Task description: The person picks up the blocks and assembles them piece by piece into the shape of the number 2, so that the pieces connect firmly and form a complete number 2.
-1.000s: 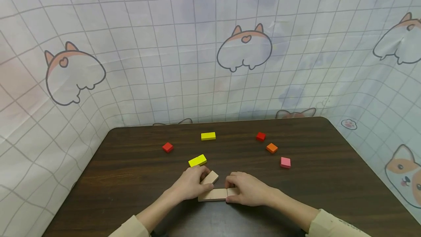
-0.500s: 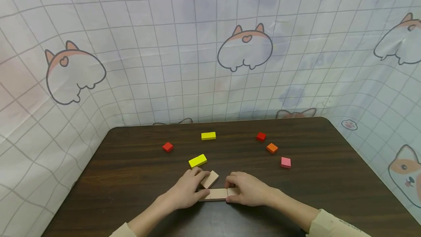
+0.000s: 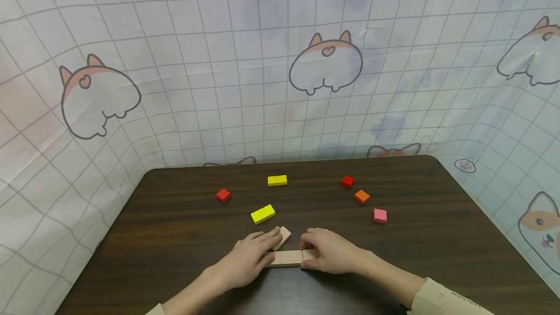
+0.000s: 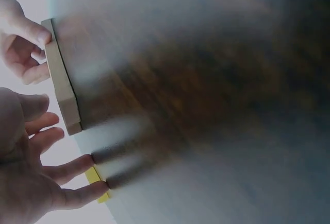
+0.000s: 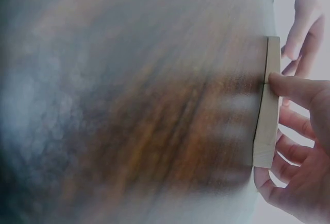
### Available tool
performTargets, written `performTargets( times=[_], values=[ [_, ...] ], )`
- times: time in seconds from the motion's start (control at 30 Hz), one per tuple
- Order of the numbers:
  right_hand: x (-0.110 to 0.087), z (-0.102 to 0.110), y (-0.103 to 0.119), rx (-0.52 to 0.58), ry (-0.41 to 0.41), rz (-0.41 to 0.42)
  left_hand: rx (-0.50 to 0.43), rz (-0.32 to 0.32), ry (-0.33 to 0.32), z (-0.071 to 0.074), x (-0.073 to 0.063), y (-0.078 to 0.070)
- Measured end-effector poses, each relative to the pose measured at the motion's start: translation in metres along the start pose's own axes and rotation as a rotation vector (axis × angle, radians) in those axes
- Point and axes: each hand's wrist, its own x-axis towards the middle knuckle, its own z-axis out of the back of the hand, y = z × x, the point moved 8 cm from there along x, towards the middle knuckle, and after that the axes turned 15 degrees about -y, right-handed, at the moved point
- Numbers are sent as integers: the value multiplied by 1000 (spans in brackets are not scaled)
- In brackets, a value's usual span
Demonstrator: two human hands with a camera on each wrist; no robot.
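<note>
Two plain wooden blocks lie end to end at the front of the table in the head view. My right hand [image 3: 337, 252] holds the right block [image 3: 309, 254], thumb on the near side and fingers on the far side. The left block [image 3: 288, 258] butts against it. Behind them a third wooden block [image 3: 284, 236] lies slanted, partly hidden by my left hand [image 3: 249, 259]. That hand's fingers are outstretched over the blocks' left ends, thumb at the left block. In the left wrist view its thumb [image 4: 33, 105] and fingers are spread, gripping nothing.
Beyond the hands lie a near yellow block [image 3: 263, 214], a far yellow block [image 3: 277, 180] and a red block [image 3: 223, 195]. To the right are another red block [image 3: 347, 181], an orange block [image 3: 361, 197] and a pink block [image 3: 379, 216]. A patterned cloth [image 3: 262, 125] hangs behind the table.
My left hand has loosened from the slanted block, its fingers straightening, and has drawn slightly left and nearer. The right hand stays in place on its block.
</note>
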Motion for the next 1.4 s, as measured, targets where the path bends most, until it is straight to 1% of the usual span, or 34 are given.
performTargets(
  times=[0.1,0.17,0.27,0.47,0.6,0.73,0.87,1.1,1.23,1.4],
  values=[
    [0,0,0,4,1,-2,25,-18,0,-2,-2,-1],
    [0,0,0,6,1,-4,34,-20,0,-2,-3,-1],
    [1,0,-1,5,1,-5,39,-21,1,-3,-4,0],
    [1,-1,-1,1,-1,-5,51,-46,5,-2,-6,-3],
    [1,-1,-1,0,2,-5,49,-46,3,-2,-6,-3],
    [1,-1,-3,35,6,-16,53,-43,2,-5,-6,-1],
    [4,4,-6,99,-11,-9,53,-45,-6,-5,-5,0],
    [18,18,-16,157,-61,51,48,-42,-8,-4,-5,0],
    [29,23,-23,193,-73,50,51,-44,-7,-4,-5,1],
    [44,21,-29,192,-66,44,51,-45,0,-4,-4,1]
  ],
)
